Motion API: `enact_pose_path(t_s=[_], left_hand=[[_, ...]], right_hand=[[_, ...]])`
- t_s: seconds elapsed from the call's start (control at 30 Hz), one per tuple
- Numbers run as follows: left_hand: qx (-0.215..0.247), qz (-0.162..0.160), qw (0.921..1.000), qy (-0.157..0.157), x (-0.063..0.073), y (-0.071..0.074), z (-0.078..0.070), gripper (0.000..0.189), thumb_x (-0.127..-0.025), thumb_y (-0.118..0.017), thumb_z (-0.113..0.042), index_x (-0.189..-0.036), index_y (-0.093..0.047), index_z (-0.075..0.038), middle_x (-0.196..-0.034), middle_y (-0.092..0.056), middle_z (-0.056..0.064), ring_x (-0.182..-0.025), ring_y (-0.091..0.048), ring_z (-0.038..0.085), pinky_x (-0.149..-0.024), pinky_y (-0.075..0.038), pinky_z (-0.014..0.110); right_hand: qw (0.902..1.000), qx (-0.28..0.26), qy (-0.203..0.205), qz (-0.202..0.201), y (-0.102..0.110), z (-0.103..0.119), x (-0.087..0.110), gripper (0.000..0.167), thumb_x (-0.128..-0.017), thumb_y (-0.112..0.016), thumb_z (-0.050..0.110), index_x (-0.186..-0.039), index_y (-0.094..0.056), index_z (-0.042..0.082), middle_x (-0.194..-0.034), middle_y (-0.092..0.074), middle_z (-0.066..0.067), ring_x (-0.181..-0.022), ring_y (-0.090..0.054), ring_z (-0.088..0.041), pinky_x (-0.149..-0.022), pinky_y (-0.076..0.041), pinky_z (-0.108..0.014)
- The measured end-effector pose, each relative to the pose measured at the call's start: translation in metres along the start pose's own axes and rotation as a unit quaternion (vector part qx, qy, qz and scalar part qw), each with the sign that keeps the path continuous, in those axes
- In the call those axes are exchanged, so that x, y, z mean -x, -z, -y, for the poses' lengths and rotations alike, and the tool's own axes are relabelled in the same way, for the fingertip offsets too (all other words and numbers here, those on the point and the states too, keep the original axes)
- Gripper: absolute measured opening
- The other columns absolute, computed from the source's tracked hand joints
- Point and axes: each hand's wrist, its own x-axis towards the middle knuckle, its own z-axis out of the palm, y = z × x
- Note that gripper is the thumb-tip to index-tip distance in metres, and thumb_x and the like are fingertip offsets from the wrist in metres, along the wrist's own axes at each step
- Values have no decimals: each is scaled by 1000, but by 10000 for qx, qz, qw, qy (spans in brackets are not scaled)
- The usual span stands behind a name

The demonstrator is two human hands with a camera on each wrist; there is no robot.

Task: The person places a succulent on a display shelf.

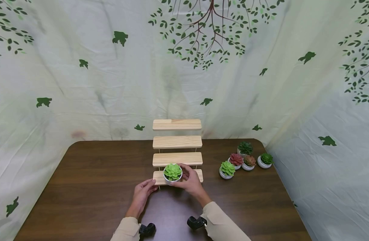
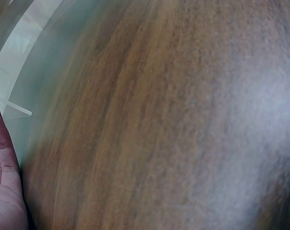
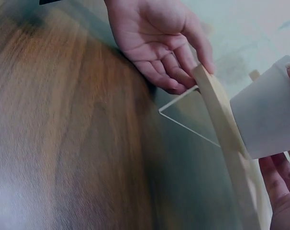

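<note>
A four-tiered wooden stand (image 1: 177, 142) with thin pale supports stands at the middle of the table. My right hand (image 1: 192, 183) grips a white pot (image 3: 264, 112) holding a bright green succulent (image 1: 172, 172), with thumb and fingers round its sides. The pot is upright at the lowest board (image 1: 158, 178), left of its middle; its base looks to be on or just above the wood. At that board's left end, my left hand (image 1: 142, 194) pinches the edge, thumb above and fingers beneath, as the right wrist view shows. In the left wrist view, only part of the left hand (image 2: 6, 177) appears.
Several small potted succulents cluster at the table's right: a light green one (image 1: 227, 169), a red one (image 1: 236, 159), a brownish one (image 1: 249, 161), and dark green ones (image 1: 245, 147). A leaf-printed curtain (image 1: 112, 83) hangs behind the brown table (image 1: 106, 174).
</note>
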Motion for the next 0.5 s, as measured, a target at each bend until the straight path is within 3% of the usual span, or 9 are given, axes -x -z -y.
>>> enact_pose_path(t_s=[0.23, 0.5], left_hand=[[-70, 11, 10000, 37, 0, 1, 0, 28, -94, -61, -5, -114, -57, 15, -82, -68, -1, -73, -64, 7, -73, -56, 21], [-42, 111, 9998, -180, -1, 3, 3, 19, -94, -60, -4, -105, -61, 11, -82, -68, -1, -73, -65, 8, -72, -57, 22]], right_hand=[[9995, -280, -150, -18, -11, -3, -1, 66, -71, -79, -10, -130, -50, -8, -125, -58, -23, -117, -56, -33, -101, -46, -41], [9996, -244, -77, 78, -20, -5, -5, 67, -70, -80, -9, -130, -50, -7, -127, -57, -23, -120, -54, -33, -103, -44, -42]])
